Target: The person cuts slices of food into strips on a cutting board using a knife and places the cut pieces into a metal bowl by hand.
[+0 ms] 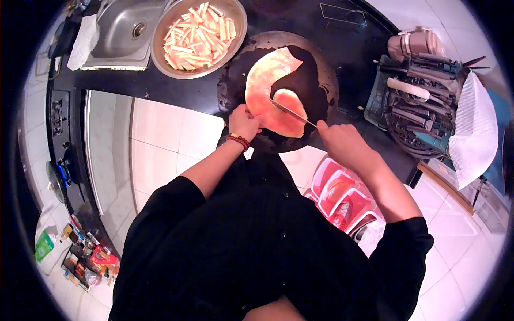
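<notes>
A curved, pale orange-pink piece of melon rind (258, 80) lies on a dark round cutting board (327, 64). My left hand (244, 124), with a beaded bracelet at the wrist, grips its lower left edge with bent fingers. My right hand (342, 143) is closed around the handle of a knife (295, 114). The blade lies across the lower part of the rind, its tip near the middle of the curve. Whether the blade has cut through there, I cannot tell. Beyond the board, a metal basin (239, 40) holds many cut strips (201, 40).
A metal sink (115, 37) is at the far left, with a white cloth (84, 43) beside it. On the right stands a rack of utensils (415, 101). Pink-red bins (342, 195) sit below the counter edge, and a stove (61, 115) is at left.
</notes>
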`<state>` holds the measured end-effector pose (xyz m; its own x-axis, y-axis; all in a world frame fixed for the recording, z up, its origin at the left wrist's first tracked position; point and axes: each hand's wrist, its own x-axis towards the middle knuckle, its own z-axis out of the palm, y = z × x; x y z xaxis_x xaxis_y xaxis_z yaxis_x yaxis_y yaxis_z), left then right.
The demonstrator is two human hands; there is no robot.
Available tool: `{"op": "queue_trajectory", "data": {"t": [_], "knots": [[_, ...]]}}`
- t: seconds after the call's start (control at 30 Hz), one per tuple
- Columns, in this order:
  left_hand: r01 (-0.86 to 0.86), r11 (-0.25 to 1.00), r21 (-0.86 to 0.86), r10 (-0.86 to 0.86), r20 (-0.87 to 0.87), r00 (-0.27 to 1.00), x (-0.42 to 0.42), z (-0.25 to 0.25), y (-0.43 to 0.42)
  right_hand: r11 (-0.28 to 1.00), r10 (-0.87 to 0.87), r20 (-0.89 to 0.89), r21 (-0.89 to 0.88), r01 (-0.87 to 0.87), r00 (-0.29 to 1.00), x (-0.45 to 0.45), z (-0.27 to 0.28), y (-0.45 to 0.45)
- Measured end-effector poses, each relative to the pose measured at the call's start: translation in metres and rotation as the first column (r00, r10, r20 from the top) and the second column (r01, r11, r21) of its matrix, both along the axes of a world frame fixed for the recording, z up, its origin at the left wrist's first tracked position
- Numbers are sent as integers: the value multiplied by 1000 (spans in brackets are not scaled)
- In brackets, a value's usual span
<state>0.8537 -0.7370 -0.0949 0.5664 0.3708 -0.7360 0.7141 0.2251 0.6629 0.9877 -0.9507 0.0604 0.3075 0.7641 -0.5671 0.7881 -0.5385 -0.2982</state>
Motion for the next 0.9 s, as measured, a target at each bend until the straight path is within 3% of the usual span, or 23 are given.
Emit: {"op": "queue_trajectory", "data": {"t": [0.23,0.3,0.43,0.57,0.7,0.8,0.9], "knots": [[32,999,12,-32,-25,999,2,2,2,1000,22,1,-19,-22,1000,4,-23,-26],[46,999,23,-45,-49,998,4,5,2,991,-64,-28,119,67,998,-3,-52,-55],[35,999,18,-35,-27,999,-1,-5,7,980,-119,31,162,113,992,-19,-87,-76],[31,997,71,-29,-31,999,3,-5,23,966,-22,112,258,-8,994,-7,-91,-83],[30,991,132,-23,-57,998,4,6,26,946,-48,208,323,-23,977,8,-87,-84],[-39,993,107,47,-66,997,0,0,22,974,-148,220,204,102,964,19,-89,-88],[-54,994,96,62,-85,994,-5,-5,18,954,-213,203,255,158,956,17,-92,-88]]}}
